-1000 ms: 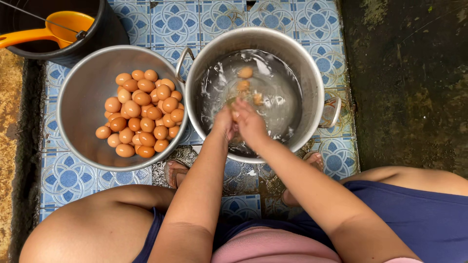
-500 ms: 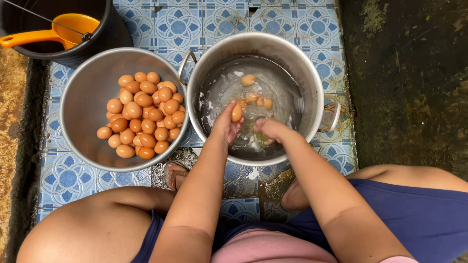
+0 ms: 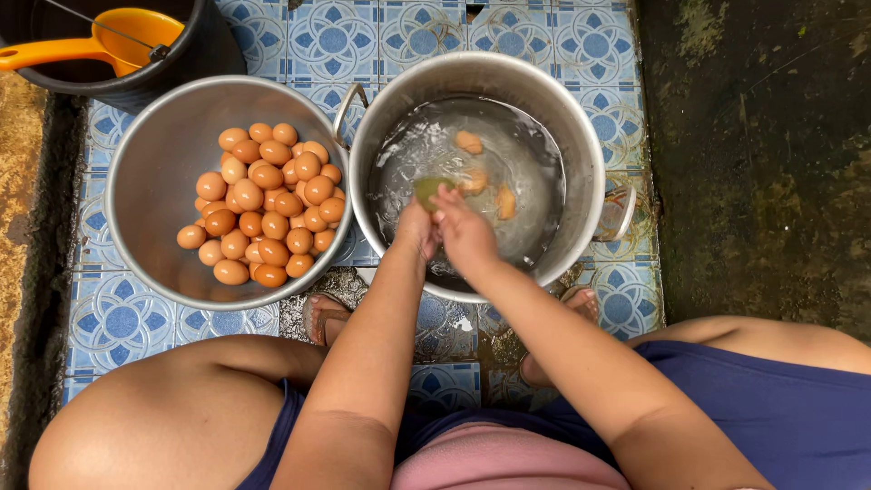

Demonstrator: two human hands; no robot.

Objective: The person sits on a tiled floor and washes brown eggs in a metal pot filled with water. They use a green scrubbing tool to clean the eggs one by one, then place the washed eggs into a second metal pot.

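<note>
My left hand (image 3: 415, 229) and my right hand (image 3: 469, 234) are pressed together over the near side of a steel pot (image 3: 590, 136) that holds water. A small greenish scouring pad (image 3: 428, 190) sticks out from between their fingertips. Both hands are closed around it, and anything else in their grip is hidden. Three brown eggs (image 3: 469, 142) lie in the water just beyond the hands. To the left stands a steel bowl (image 3: 154, 163) with a heap of brown eggs (image 3: 268, 213).
A black bucket (image 3: 195, 54) with an orange scoop (image 3: 127, 36) stands at the top left. The pots rest on blue patterned tiles (image 3: 118, 318). Dark mossy ground (image 3: 762, 136) lies to the right. My knees and feet are close below the pots.
My left hand held an egg above the water while my right reached into the pot. Both hands have now come together at the pot's near side, with the green pad showing.
</note>
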